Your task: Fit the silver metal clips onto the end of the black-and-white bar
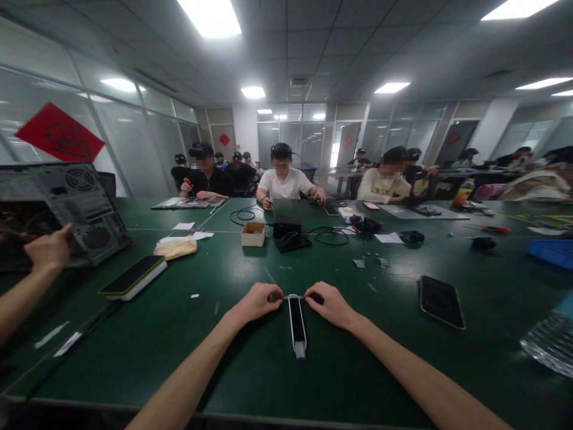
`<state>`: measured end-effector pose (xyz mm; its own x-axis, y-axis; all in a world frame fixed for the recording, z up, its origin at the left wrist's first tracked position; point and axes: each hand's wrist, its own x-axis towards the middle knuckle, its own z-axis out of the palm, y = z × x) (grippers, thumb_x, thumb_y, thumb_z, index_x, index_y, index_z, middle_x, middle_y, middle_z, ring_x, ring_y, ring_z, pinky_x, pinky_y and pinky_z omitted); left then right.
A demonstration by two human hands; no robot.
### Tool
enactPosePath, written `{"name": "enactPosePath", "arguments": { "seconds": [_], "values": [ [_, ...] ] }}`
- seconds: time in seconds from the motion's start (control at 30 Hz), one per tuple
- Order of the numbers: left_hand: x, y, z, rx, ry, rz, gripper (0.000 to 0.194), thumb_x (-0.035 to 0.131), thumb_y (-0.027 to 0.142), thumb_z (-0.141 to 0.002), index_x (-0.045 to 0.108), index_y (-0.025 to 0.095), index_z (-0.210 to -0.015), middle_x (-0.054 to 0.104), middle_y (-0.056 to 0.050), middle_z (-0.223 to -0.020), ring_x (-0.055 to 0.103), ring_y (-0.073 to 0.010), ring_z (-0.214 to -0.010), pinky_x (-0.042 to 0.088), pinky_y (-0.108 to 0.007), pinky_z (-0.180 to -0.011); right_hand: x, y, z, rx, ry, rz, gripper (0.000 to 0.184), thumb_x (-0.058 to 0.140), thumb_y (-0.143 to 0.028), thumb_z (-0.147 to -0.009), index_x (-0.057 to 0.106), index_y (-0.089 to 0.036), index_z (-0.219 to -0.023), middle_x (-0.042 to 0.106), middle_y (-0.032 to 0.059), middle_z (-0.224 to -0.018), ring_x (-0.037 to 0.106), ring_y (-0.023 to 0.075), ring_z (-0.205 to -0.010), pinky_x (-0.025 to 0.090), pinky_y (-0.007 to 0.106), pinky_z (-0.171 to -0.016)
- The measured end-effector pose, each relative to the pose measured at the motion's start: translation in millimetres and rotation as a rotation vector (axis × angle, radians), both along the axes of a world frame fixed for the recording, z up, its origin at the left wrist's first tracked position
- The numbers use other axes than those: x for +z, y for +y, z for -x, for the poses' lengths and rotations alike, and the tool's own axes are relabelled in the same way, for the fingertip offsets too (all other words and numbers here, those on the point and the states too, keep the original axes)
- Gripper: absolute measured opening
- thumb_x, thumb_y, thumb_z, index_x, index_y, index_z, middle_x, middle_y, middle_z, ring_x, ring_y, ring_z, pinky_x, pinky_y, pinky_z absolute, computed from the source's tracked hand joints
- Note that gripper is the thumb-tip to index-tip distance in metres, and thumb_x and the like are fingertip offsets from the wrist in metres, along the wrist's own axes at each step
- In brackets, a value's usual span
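Observation:
A slim white-edged device (pixel 296 325) with a long dark face lies on the green table in front of me, its grey end pointing towards my body. My left hand (pixel 263 300) is at the left of its far end, thumb and fingertips pinched together. On the opposite side, my right hand (pixel 329 304) makes a similar pinch. Something thin and metallic shows between the fingertips and the far end of the device, too small to name. Both wrists rest close to the tabletop.
To the left, another person's hand (pixel 49 248) touches an opened computer case (pixel 96 221). A phone on a white box (pixel 134 278) lies nearby. Right of me are a dark phone (pixel 441 301) and a clear bottle (pixel 553 334). A small cardboard box (pixel 253 235) stands ahead; people sit opposite.

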<state>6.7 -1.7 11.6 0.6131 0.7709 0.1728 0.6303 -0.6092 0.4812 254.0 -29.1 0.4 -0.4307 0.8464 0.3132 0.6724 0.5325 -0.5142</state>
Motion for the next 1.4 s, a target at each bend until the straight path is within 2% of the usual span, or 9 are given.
{"name": "enactPosePath", "arguments": {
  "seconds": [0.2, 0.47, 0.7, 0.9, 1.07, 1.4],
  "values": [
    [-8.7, 2.7, -2.9, 0.020, -0.010, 0.006, 0.017, 0.057, 0.025, -0.082, 0.067, 0.018, -0.093, 0.068, 0.000, -0.081, 0.061, -0.0106, -0.068, 0.046, -0.018, -0.063, 1.2, -1.1, 0.8, 0.006, 0.011, 0.002, 0.014, 0.051, -0.021, -0.088, 0.064, -0.016, -0.090, 0.062, 0.0038, -0.091, 0.056, 0.0144, -0.082, 0.047, 0.028, -0.075],
    [-4.3, -0.3, -4.0, 0.009, 0.040, -0.037, 0.018, 0.054, 0.028, -0.085, 0.066, 0.019, -0.096, 0.069, 0.000, -0.085, 0.062, -0.0121, -0.071, 0.045, -0.019, -0.062, 3.7, 1.3, -4.2, 0.031, -0.041, -0.078, 0.015, 0.049, -0.021, -0.090, 0.064, -0.017, -0.092, 0.063, 0.0041, -0.092, 0.057, 0.0153, -0.086, 0.046, 0.029, -0.078],
    [-4.8, 0.1, -5.5, -0.007, 0.085, -0.103, 0.018, 0.052, 0.029, -0.087, 0.065, 0.020, -0.096, 0.067, 0.000, -0.085, 0.060, -0.0126, -0.071, 0.043, -0.021, -0.063, 8.3, 14.5, -30.2, -0.107, -0.158, -0.220, 0.018, 0.047, -0.019, -0.090, 0.064, -0.015, -0.095, 0.063, 0.0070, -0.095, 0.056, 0.0178, -0.089, 0.044, 0.032, -0.082],
    [-3.7, -2.3, -5.2, -0.028, 0.081, -0.098, 0.019, 0.050, 0.029, -0.089, 0.064, 0.020, -0.098, 0.065, -0.001, -0.087, 0.059, -0.0124, -0.072, 0.043, -0.021, -0.065, 11.3, 19.7, -50.6, -0.151, -0.343, -0.145, 0.022, 0.046, -0.019, -0.089, 0.065, -0.016, -0.099, 0.062, 0.0075, -0.097, 0.055, 0.0191, -0.091, 0.043, 0.033, -0.082],
    [-2.2, -3.9, -6.4, -0.041, 0.081, -0.114, 0.020, 0.048, 0.028, -0.090, 0.064, 0.019, -0.098, 0.066, -0.002, -0.088, 0.059, -0.0127, -0.073, 0.043, -0.022, -0.066, 13.4, 19.8, -57.4, -0.174, -0.426, -0.023, 0.019, 0.051, -0.022, -0.086, 0.068, -0.019, -0.092, 0.062, 0.0073, -0.094, 0.056, 0.0205, -0.089, 0.044, 0.031, -0.078],
    [6.5, -10.5, -9.6, -0.033, 0.106, -0.124, 0.021, 0.047, 0.027, -0.091, 0.064, 0.018, -0.096, 0.065, -0.003, -0.086, 0.060, -0.0137, -0.074, 0.044, -0.023, -0.066, 12.1, 14.3, -35.8, -0.263, -0.485, -0.069, 0.018, 0.053, -0.023, -0.087, 0.067, -0.015, -0.081, 0.062, 0.0096, -0.087, 0.059, 0.0200, -0.078, 0.046, 0.031, -0.071]
  ]
}}
